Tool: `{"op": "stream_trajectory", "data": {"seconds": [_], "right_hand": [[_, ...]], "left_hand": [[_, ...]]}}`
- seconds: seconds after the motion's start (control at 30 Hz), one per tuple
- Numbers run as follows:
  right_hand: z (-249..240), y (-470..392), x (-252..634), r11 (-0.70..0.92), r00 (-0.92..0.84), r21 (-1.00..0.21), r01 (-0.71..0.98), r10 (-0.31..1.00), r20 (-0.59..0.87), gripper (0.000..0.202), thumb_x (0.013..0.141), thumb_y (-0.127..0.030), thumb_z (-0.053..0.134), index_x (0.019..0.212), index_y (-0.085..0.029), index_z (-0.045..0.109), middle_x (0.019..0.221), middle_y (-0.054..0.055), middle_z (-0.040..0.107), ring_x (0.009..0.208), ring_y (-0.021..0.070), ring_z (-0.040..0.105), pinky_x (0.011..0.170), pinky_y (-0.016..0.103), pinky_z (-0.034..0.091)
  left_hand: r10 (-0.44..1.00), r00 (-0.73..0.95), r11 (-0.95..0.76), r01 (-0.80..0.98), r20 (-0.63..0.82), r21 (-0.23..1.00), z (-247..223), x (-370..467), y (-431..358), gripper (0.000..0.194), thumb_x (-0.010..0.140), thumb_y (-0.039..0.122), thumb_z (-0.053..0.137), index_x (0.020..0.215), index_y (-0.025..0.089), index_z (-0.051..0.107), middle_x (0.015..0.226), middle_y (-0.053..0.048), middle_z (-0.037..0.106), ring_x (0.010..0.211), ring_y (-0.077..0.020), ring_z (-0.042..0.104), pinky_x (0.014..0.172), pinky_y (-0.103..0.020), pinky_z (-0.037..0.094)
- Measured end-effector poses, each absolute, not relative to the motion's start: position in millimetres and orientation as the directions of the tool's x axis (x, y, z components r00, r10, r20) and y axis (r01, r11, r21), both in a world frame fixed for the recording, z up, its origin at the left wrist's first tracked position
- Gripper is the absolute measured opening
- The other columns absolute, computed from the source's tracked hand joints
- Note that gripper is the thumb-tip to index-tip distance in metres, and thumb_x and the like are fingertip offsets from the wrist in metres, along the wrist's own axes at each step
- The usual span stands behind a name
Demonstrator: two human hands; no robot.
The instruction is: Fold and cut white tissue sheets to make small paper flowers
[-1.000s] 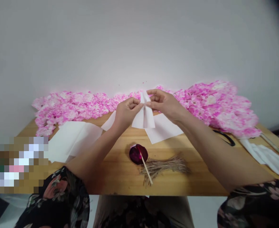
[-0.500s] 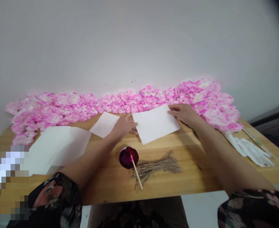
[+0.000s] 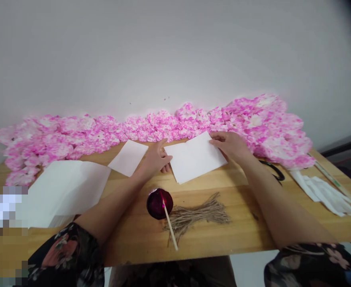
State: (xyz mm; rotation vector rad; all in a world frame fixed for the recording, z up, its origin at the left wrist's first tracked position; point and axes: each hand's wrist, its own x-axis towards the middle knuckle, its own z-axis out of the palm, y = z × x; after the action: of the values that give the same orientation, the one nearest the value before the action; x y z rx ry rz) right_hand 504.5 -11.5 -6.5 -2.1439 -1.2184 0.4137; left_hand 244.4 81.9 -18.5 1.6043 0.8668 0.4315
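A white paper [image 3: 195, 157] lies just right of the middle of the frame, a plain, bright four-sided piece set at a slant, its top corner pointing up toward the pink flowers [image 3: 163, 124] and its bottom corner down toward the wooden table [image 3: 241, 235]. The surface looks smooth and unmarked, and a thin doubled edge shows near the lowest corner; whether it is a fold or a second sheet cannot be told. The paper sits between the two hands. The left hand [image 3: 156, 157] is at its left edge, thumb reaching to the border and the other fingers loosely curled; the right hand [image 3: 230, 145] is at its upper right edge, fingertips narrowly bunched on the rim. Whether either hand truly pinches the paper cannot be told. A smaller white square [image 3: 128, 157] lies left of the left hand, and a dark red bowl [image 3: 154, 209] stands at lower centre.
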Motion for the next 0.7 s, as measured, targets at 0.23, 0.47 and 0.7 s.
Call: {"op": "stream_trajectory", "data": {"seconds": [0.23, 0.47, 0.7], "right_hand": [[-8.4, -13.0, 508.5, -0.363, 0.516, -0.649, 0.668, 0.855, 0.053, 0.026, 0.080, -0.024, 0.063, 0.102, -0.019, 0.075, 0.100, 0.005, 0.076, 0.089, 0.0222, 0.068, 0.074, 0.030, 0.049], [-13.7, -14.5, 513.5, -0.363, 0.481, -0.546, 0.755, 0.873, 0.085, 0.027, 0.082, -0.025, 0.060, 0.104, -0.019, 0.074, 0.098, 0.006, 0.076, 0.088, 0.0219, 0.068, 0.075, 0.031, 0.048], [-10.0, -20.0, 511.2, -0.423, 0.462, -0.266, 0.866, 0.881, 0.104, 0.033, 0.094, -0.034, 0.045, 0.099, -0.020, 0.073, 0.094, 0.009, 0.075, 0.084, 0.0250, 0.066, 0.068, 0.033, 0.041]], "left_hand": [[0.719, 0.668, -0.062, 0.339, -0.193, 0.939, -14.2, 246.0, 82.0, 0.074, 0.084, 0.011, 0.060, 0.150, 0.010, 0.027, 0.050, 0.006, 0.058, 0.038, -0.0090, 0.054, 0.039, -0.015, 0.040], [0.701, 0.678, -0.063, 0.366, -0.219, 0.929, -15.8, 248.0, 84.5, 0.072, 0.087, 0.014, 0.058, 0.151, 0.012, 0.025, 0.060, 0.003, 0.063, 0.040, -0.0086, 0.055, 0.038, -0.016, 0.040], [0.708, 0.660, -0.011, 0.368, -0.252, 0.930, -16.4, 249.6, 85.2, 0.062, 0.090, 0.013, 0.050, 0.148, 0.013, 0.029, 0.060, 0.004, 0.062, 0.039, -0.0083, 0.054, 0.037, -0.016, 0.040]]}}
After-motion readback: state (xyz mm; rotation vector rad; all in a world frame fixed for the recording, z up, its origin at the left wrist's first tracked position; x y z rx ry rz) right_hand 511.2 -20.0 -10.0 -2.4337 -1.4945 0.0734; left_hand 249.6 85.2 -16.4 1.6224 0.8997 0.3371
